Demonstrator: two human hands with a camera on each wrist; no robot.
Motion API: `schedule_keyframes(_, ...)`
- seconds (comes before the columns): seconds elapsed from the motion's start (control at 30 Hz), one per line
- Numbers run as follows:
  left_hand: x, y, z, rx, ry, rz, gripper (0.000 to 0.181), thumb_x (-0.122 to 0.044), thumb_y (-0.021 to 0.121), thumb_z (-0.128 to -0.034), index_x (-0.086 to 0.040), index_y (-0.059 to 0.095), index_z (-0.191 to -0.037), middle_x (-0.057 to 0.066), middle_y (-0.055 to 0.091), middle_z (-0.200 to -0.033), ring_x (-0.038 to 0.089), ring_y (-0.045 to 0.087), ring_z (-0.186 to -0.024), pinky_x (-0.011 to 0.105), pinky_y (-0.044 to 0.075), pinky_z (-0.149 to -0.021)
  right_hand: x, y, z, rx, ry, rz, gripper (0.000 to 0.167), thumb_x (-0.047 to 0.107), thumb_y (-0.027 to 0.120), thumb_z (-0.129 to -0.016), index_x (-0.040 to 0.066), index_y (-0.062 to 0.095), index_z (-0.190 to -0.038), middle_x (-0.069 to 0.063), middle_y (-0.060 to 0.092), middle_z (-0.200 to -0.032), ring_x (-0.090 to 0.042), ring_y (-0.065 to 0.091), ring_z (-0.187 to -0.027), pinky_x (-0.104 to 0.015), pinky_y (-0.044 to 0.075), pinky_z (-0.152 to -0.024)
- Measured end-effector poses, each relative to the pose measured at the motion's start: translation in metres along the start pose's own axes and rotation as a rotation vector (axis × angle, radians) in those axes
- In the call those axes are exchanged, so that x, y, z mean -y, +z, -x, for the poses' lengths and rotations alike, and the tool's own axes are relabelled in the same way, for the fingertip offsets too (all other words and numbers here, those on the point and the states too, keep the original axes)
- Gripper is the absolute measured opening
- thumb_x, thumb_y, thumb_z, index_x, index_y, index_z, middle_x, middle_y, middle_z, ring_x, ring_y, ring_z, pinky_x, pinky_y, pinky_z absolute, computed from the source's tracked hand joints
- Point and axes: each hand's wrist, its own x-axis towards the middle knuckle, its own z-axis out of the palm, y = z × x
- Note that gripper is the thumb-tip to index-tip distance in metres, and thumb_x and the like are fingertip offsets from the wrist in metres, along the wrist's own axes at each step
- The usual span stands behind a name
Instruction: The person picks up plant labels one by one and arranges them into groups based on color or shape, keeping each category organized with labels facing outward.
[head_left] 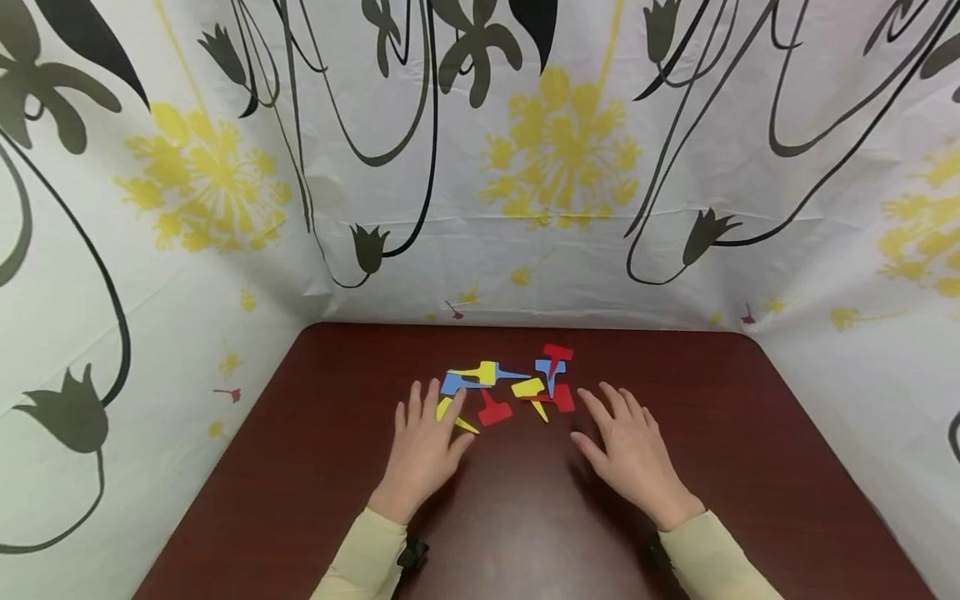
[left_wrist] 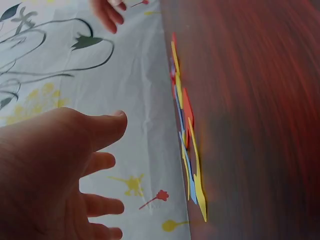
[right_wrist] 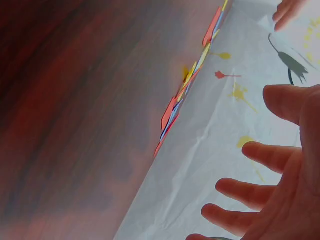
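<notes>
Flat T-shaped plant labels in red, yellow and blue lie in a loose, partly overlapping group on the table. Among them are a red label near the middle, a yellow label behind it and a blue label at the back right. My left hand, fingers spread, is at the group's left side, partly covering a yellow label in the head view. To the right, my right hand has its fingers extended beside a red label. Both wrist views show nothing held.
The dark reddish-brown table has rounded far corners. A white cloth with grey and yellow flower prints hangs along its back and sides. Dark bands sit at the wrists, by the light sleeves.
</notes>
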Motion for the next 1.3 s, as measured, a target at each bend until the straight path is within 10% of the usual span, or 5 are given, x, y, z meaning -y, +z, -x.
schedule_keyframes(0.47,0.006,0.001,-0.02,0.067,0.273,-0.071,0.056,-0.039,0.079,-0.088,-0.024,0.061,-0.14,0.012,0.053,-0.146,0.039,0.045,-0.137,0.055,0.044,-0.106,0.002,0.003,0.0,0.046,-0.048,0.032,0.069,0.049,0.069,-0.092,0.016,0.049,-0.15,-0.02,0.044,-0.15,-0.046,0.041,-0.135,-0.069,0.041,-0.098)
schedule_keyframes(1.3,0.019,0.021,-0.048,0.159,0.431,-0.083,0.029,-0.031,0.082,-0.0854,-0.024,0.078,-0.113,-0.004,0.063,-0.097,0.015,0.052,-0.09,0.032,0.051,-0.077,0.003,0.014,0.006,0.106,-0.115,0.106,0.06,0.047,0.071,-0.091,0.016,0.059,-0.14,-0.018,0.052,-0.141,-0.038,0.048,-0.128,-0.062,0.047,-0.095)
